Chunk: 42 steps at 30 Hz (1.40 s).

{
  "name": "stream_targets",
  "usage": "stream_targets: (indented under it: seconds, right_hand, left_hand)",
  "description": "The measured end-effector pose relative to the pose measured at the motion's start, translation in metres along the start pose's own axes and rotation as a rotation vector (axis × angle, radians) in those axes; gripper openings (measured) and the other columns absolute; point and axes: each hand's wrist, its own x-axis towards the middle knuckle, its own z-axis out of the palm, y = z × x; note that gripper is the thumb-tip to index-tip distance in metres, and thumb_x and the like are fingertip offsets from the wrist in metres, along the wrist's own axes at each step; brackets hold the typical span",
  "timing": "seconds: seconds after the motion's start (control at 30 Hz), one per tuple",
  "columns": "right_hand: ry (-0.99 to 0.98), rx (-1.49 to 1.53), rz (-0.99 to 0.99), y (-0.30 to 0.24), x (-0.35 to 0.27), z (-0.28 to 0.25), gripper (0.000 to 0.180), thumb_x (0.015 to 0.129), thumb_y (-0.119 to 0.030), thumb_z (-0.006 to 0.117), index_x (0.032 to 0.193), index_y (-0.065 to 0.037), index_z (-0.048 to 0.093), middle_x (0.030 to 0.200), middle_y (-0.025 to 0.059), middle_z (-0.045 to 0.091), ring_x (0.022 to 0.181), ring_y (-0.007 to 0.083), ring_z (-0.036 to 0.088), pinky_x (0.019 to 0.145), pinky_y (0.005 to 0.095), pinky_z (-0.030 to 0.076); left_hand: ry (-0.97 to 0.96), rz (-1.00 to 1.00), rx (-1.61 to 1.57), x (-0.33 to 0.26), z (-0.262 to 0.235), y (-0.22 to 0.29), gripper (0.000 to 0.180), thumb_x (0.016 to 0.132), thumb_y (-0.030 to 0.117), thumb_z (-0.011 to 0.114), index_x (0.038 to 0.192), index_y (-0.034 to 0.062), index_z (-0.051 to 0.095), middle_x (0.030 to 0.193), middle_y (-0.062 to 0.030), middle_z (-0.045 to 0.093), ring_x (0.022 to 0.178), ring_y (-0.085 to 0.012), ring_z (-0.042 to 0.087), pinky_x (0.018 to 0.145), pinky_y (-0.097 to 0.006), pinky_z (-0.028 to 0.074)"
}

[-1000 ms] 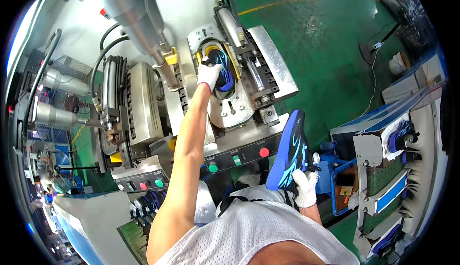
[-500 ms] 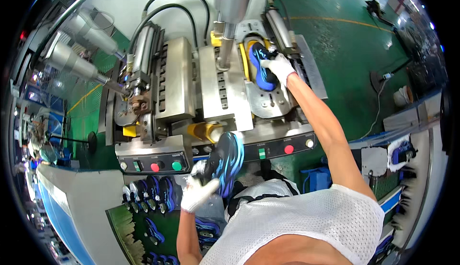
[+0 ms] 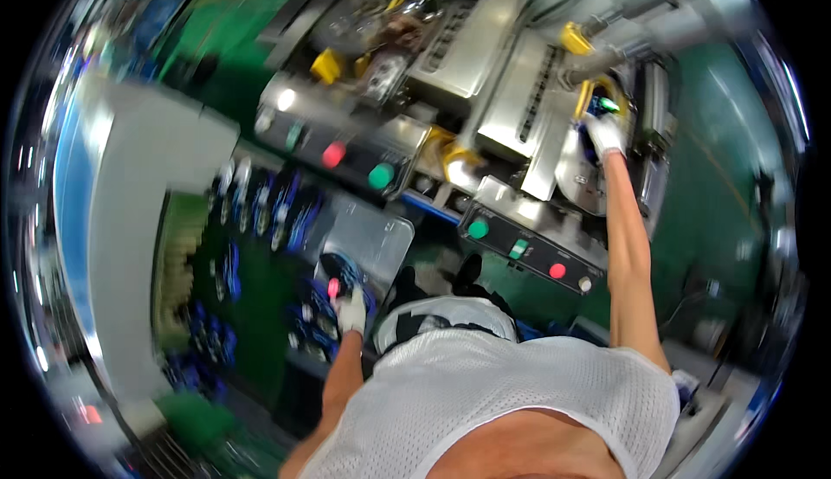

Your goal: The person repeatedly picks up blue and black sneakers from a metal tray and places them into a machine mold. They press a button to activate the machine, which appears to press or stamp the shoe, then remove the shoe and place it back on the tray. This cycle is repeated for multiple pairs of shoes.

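Far to the right, my right hand, in a white glove, is closed on a dark blue shoe seated in the yellow-edged mould of the press. A bright green spot shows by that shoe, and motion blur softens the fingers. Low on the left, my gloved left hand is closed on the near end of another dark blue and black shoe, which is over the edge of a clear grey tray. A pinkish-red spot shows beside its fingers.
Rows of blue and black shoes stand left of the tray, with more lower down on a green surface. The press has a second station and button panels along its front. A brush strip lines the left side.
My view has swung left, so the press appears farther right and tilted. My left hand has carried its shoe from in front of the press down to the tray. My right hand stays at the mould.
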Motion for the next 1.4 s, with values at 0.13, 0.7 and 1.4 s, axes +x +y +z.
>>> stream_targets:
  seconds: [0.13, 0.7, 1.4]
  right_hand:
    - [0.295, 0.376, -0.489, -0.076, -0.187, 0.037, 0.079, 0.096, -0.021, 0.068, 0.157, 0.007, 0.025, 0.157, 0.0255, 0.04, 0.143, 0.0335, 0.044, 0.119, 0.04, 0.034]
    - [-0.749, -0.099, -0.805, -0.133, -0.499, 0.303, 0.104, 0.078, -0.036, 0.082, 0.154, 0.006, 0.025, 0.14, 0.0256, 0.055, 0.125, 0.0371, 0.056, 0.104, 0.0412, 0.044]
    - [-0.149, 1.447, 0.483, 0.0, -0.55, 0.126, 0.051, 0.083, -0.02, 0.084, 0.123, 0.005, 0.064, 0.105, 0.0096, 0.07, 0.085, 0.0155, 0.066, 0.074, 0.0332, 0.058]
  left_hand:
    - [0.101, -0.012, -0.234, -0.032, -0.015, 0.019, 0.09, 0.085, 0.062, 0.069, 0.143, -0.0009, 0.043, 0.125, -0.0322, 0.064, 0.119, -0.0441, 0.062, 0.101, -0.048, 0.046]
    - [0.149, 0.081, -0.476, -0.027, -0.046, -0.083, 0.076, 0.084, 0.032, 0.077, 0.143, -0.0005, 0.041, 0.134, -0.0266, 0.055, 0.124, -0.0403, 0.056, 0.103, -0.045, 0.046]
    - [-0.698, 0.953, 0.067, -0.127, -0.067, 0.095, 0.053, 0.08, 0.043, 0.082, 0.102, -0.0046, 0.071, 0.093, -0.0148, 0.07, 0.085, -0.0249, 0.066, 0.08, -0.04, 0.053]
